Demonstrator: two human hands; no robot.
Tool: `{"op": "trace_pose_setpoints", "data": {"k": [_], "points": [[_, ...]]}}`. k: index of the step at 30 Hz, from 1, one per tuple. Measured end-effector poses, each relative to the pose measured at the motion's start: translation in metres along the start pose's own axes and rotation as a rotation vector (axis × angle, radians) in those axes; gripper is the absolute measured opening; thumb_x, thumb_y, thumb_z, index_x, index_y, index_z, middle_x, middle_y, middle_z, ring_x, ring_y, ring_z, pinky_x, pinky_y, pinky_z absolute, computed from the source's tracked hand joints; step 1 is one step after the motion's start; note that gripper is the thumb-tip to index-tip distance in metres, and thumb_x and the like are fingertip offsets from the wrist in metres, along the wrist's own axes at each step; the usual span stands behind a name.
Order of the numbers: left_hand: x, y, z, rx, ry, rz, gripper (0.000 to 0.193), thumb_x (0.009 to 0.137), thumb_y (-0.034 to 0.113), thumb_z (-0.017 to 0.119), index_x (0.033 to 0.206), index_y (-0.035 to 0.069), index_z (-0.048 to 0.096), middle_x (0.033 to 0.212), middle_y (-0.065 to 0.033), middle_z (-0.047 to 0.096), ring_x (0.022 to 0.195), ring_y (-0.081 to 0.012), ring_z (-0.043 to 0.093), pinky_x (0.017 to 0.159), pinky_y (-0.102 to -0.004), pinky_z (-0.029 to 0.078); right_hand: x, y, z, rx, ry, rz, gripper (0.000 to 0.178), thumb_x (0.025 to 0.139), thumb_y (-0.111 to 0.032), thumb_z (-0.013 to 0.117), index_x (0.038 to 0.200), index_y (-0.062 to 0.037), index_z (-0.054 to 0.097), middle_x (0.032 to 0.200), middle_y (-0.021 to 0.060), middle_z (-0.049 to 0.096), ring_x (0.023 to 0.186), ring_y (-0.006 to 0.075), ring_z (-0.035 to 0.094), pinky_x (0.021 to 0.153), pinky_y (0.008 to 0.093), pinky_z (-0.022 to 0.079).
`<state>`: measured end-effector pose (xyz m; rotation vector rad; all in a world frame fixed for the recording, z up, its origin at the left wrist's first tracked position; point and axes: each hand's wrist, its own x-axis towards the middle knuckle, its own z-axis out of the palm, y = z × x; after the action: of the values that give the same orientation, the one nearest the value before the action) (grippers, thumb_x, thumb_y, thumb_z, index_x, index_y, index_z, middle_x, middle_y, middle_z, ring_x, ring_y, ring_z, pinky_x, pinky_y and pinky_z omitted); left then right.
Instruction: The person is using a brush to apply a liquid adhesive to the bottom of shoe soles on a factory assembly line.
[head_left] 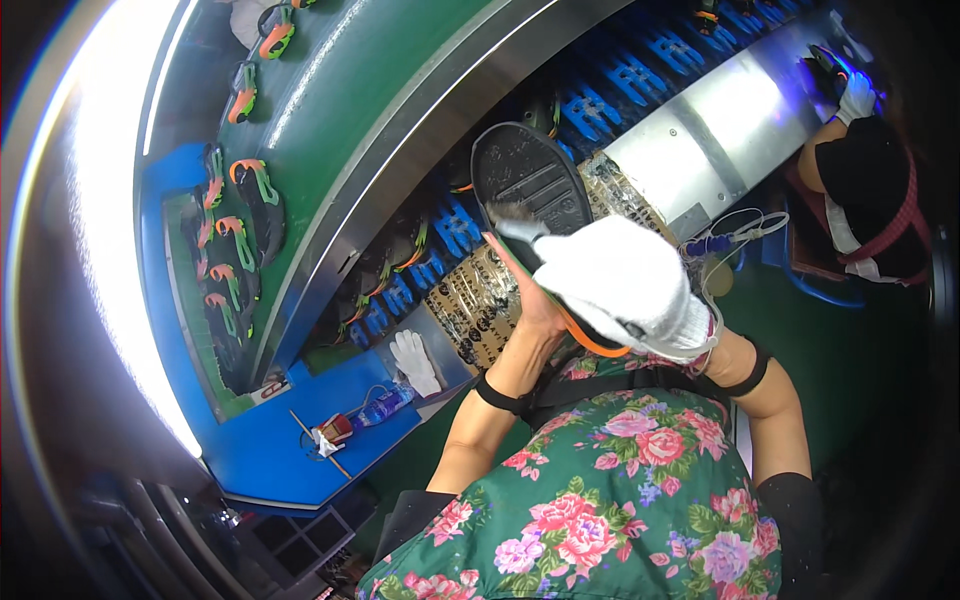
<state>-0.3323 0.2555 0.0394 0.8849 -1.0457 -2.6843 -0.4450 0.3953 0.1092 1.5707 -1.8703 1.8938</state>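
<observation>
My bare left hand (541, 308) is wrapped round a sandal with a black ridged footbed (530, 170), holding it up in front of me. An orange edge or strap (597, 341) of the sandal shows below my hands. My right hand (622, 278), in a white knit glove, is closed round a small brush (515, 217). Its pale bristles lie over the side of the black footbed; the handle is mostly hidden by the glove. The glove covers the sandal's lower part. A cord or thin tube loops round my right wrist.
A green conveyor (345, 95) carries several sandals behind a metal rail. Blue racks (455, 228) run along a taped cardboard ledge (478, 300). On the blue table (270, 455) are a bottle (385, 405), a red pot (335, 430) and a stick; a white glove (414, 362) lies nearby. A co-worker (870, 190) sits at right.
</observation>
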Motion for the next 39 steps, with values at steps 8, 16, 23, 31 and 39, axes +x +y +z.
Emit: {"op": "trace_pose_setpoints", "data": {"k": [8,16,23,31,39], "points": [[0.013,0.005,-0.011,-0.229,0.084,0.009,0.108,0.083,0.095,0.032,0.147,0.009,0.049,0.137,-0.0117,0.062,0.120,-0.0297,0.061,0.108,-0.0478,0.047,0.001,0.003,-0.013,-0.009,-0.009,-0.024,0.025,0.083,-0.004,0.074,0.108,-0.0069,0.078,0.112,0.0126,0.076,0.093,0.0288,0.073,0.083,0.0385,0.057],[0.014,0.018,0.012,-0.329,-0.009,0.049,0.109,0.082,0.096,0.030,0.136,0.006,0.055,0.120,-0.0148,0.068,0.098,-0.0297,0.068,0.091,-0.0460,0.057,-0.004,0.011,-0.023,0.145,0.020,0.102,0.024,0.079,-0.003,0.079,0.102,-0.0054,0.078,0.106,0.0116,0.078,0.088,0.0264,0.073,0.080,0.0358,0.057],[0.016,0.021,0.020,-0.243,-0.366,0.046,0.106,0.079,0.095,0.044,0.122,-0.001,0.055,0.101,-0.0162,0.063,0.088,-0.0274,0.062,0.079,-0.0418,0.058,-0.020,0.003,-0.011,0.072,-0.041,-0.075,0.030,0.078,-0.004,0.079,0.108,-0.0074,0.078,0.109,0.0103,0.077,0.089,0.0265,0.073,0.075,0.0366,0.058],[0.027,0.023,0.011,-0.264,-0.389,0.049,0.123,0.066,0.105,0.033,0.119,-0.003,0.061,0.099,-0.0146,0.066,0.091,-0.0328,0.063,0.086,-0.0474,0.052,-0.033,-0.001,-0.007,0.011,-0.037,-0.037,0.027,0.080,-0.004,0.080,0.107,-0.0077,0.078,0.107,0.0113,0.077,0.085,0.0269,0.073,0.075,0.0371,0.058],[0.033,0.032,0.019,-0.407,-0.370,0.122,0.125,0.058,0.107,0.039,0.119,0.000,0.061,0.099,-0.0145,0.067,0.085,-0.0323,0.065,0.083,-0.0498,0.050,-0.031,-0.004,-0.022,0.042,-0.025,0.076,0.028,0.078,-0.002,0.080,0.106,-0.0068,0.078,0.105,0.0112,0.077,0.085,0.0261,0.072,0.075,0.0359,0.057]]}}
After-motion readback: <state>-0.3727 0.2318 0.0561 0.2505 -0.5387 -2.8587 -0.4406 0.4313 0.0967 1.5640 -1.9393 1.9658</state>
